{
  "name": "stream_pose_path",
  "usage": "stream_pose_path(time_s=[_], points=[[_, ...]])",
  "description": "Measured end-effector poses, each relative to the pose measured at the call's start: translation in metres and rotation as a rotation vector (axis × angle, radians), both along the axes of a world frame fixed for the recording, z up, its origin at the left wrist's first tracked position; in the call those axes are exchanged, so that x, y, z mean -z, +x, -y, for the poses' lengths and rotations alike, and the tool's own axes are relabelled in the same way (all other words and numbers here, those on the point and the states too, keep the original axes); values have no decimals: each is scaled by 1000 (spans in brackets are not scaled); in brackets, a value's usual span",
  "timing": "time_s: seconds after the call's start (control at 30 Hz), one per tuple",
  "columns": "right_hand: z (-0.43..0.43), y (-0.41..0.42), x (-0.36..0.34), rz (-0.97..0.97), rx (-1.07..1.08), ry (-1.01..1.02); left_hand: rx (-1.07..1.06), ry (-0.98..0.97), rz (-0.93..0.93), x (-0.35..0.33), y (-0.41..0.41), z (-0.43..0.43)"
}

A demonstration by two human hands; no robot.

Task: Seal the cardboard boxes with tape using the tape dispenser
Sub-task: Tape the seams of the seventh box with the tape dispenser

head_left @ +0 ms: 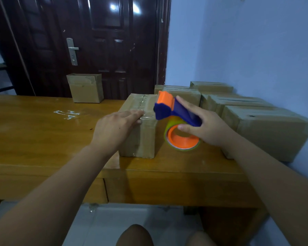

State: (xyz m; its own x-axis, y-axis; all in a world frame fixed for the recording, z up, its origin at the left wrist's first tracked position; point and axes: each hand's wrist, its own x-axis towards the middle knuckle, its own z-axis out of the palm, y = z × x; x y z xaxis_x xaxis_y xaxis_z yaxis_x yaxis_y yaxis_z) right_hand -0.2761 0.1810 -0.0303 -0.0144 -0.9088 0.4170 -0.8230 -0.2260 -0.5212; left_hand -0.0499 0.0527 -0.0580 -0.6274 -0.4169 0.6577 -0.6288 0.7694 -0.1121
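The table [43, 135] runs across the near view. On it, just right of centre, stands the box [140, 139] being sealed. The left hand [117, 125] lies flat on its near top edge, fingers straight, pressing the tape [143, 103] down where it folds over onto the front face. Just right of it, the right hand [208, 128] grips the dispenser [174, 118]: thumb on the orange core of the roll, forefinger along the blue body. The dispenser's orange head is over the box's right top edge, the roll hanging beside the box.

A shiny strip already runs along this box's top seam, so this box looks nearly done; cutting and smoothing the end seem to remain.

To the right and farther back, a row of boxes [270, 128] sits against the wall. Several show dark open seams and probably still need tape. Far left, scraps [68, 113] of tape stick to the table, and beyond them an open box [86, 89] stands before the door [105, 41], untaped.
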Motion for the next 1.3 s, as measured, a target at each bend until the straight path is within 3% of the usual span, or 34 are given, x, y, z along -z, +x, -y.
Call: stream_pose_path(time_s=[0.13,0.33,0.43,0.57,0.6,0.73,0.83,1.07,1.17,1.3], points=[[-8,-11,2,297,-46,-61,26,-2,-20,0,1,1],[-27,-20,21,-128,132,111,29,20,-48,-3,2,-4],[-32,-25,16,-181,154,70,6,68,-69,-4,0,-6],[-47,-29,2,131,135,-42,21,95,-80,-5,1,-5],[-48,-30,0,118,143,-43,27,101,-79,-5,1,-5],[-37,-22,-3,-291,171,141,45,135,-82,-5,2,-3],[-22,-13,-12,-405,157,282,45,135,-78,-4,3,-3],[-3,-3,-40,-459,123,442,18,174,-59,-6,-2,-9],[2,2,-52,-480,113,501,-8,115,55,-12,-9,-15],[10,5,-59,-469,88,530,104,46,92,-8,-22,-23]])
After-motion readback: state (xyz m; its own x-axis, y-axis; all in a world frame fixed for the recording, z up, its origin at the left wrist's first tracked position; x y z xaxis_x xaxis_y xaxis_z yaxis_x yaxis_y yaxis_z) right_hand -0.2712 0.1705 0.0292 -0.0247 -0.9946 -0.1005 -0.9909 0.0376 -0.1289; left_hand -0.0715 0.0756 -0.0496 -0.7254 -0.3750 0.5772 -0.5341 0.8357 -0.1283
